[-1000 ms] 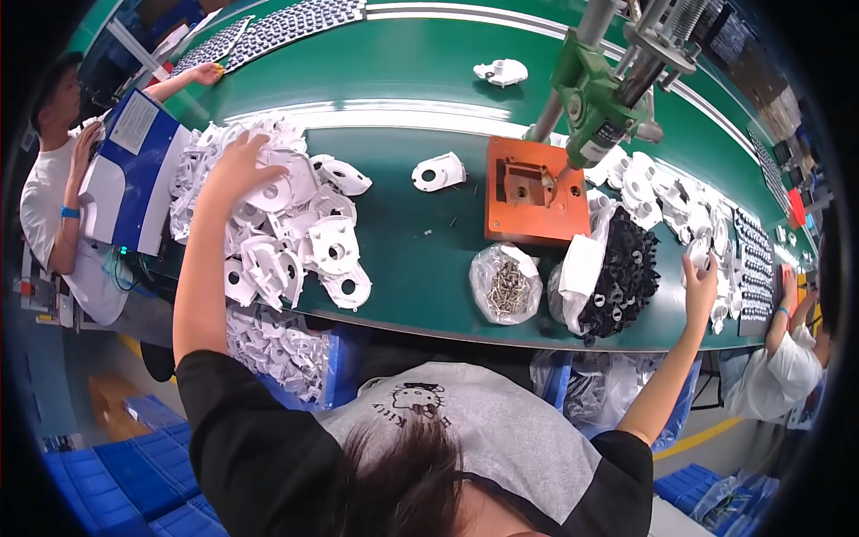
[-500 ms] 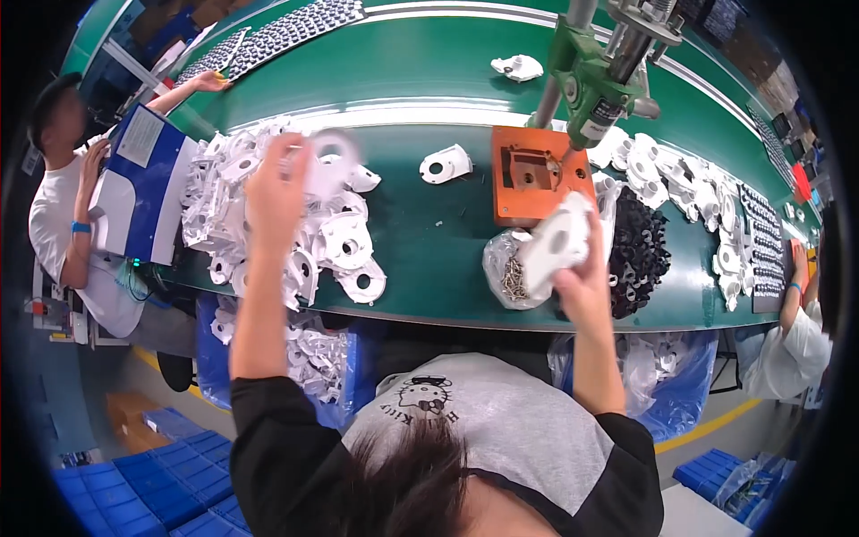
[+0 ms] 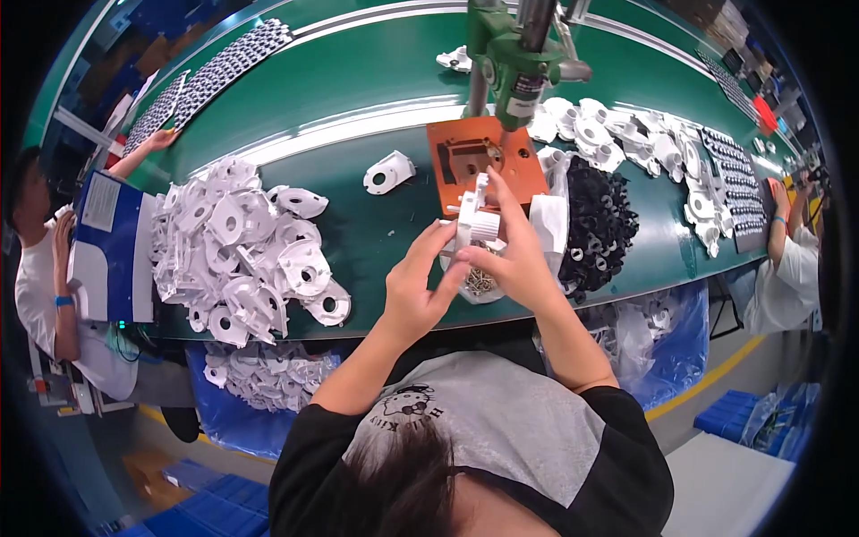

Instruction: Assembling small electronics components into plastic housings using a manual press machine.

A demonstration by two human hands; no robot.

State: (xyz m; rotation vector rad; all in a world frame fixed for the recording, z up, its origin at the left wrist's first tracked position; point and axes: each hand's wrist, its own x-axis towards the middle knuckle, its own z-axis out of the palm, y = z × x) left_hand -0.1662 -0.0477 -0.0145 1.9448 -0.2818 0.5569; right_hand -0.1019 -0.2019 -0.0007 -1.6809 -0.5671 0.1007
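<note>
Both hands meet over the near edge of the workbench, just in front of an orange fixture (image 3: pixel 440 154). Between them a white plastic housing (image 3: pixel 475 224) is held up on its edge. My left hand (image 3: pixel 419 285) grips its left side with thumb and fingers. On the other side, my right hand (image 3: pixel 521 259) has its thumb low on the housing and its fingers stretched up along it. Below the hands lies a clear bag of screws (image 3: pixel 481 283), partly covered by them. Whether a second white piece is in the grip, I cannot tell.
A green press (image 3: pixel 521 76) stands over the fixture. White housings (image 3: pixel 224 237) are heaped at left; one housing (image 3: pixel 390 172) lies alone. Right of the fixture are black parts (image 3: pixel 598 224) and more white pieces (image 3: pixel 595 134). Co-workers sit at both sides. Blue-lined bins (image 3: pixel 242 430) stand below.
My left hand has come from the left heap to the middle. My right hand has moved left, and both hands now hold white plastic together. The whole view has shifted.
</note>
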